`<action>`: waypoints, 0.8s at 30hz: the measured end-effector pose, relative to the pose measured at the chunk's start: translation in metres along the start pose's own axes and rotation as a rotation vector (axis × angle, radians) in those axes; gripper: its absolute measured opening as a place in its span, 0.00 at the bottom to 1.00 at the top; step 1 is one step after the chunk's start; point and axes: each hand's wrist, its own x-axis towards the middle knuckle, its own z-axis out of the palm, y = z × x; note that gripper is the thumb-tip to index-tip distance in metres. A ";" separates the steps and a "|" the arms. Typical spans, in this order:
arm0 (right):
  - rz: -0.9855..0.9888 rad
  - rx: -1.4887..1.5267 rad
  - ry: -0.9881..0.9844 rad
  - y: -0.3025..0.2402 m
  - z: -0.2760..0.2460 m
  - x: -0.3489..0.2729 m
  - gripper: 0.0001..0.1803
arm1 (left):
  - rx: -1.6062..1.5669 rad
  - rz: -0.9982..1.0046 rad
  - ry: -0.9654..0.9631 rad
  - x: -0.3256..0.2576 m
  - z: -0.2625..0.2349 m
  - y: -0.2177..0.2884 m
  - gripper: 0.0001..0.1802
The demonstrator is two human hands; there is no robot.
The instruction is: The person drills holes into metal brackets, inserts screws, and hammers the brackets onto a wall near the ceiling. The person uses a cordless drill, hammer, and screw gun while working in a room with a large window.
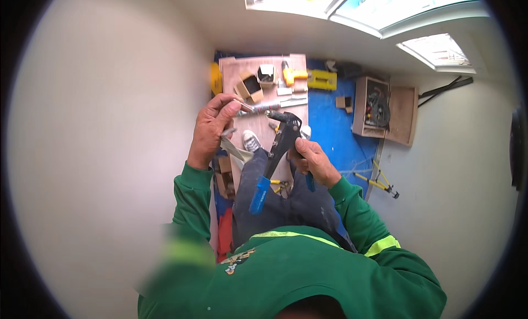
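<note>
Overhead, right hand point(312, 161) grips black, blue-handled riveter point(278, 154); left hand point(213, 126) pinches rivet point(245, 106).

We see a matt black metal riveter point(283, 137) with glossy blue plastic grips, above a bare wood board point(258, 121).

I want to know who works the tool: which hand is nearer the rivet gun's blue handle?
Right. The right hand grips the rivet gun just beside its blue handle; the left hand is raised up and to the left, pinching a small pin.
</note>
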 end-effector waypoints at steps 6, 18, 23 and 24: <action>-0.239 0.091 -0.155 -0.057 0.049 -0.058 0.34 | 0.173 0.292 -0.024 -0.068 0.052 0.106 0.12; -0.339 0.094 -0.255 -0.079 0.063 -0.105 0.34 | 0.160 0.419 -0.052 -0.131 0.099 0.161 0.10; -0.436 0.058 -0.262 -0.088 0.061 -0.108 0.32 | 0.225 0.505 -0.053 -0.136 0.109 0.175 0.11; -0.461 0.009 -0.224 -0.091 0.061 -0.108 0.32 | 0.229 0.511 -0.069 -0.136 0.109 0.179 0.11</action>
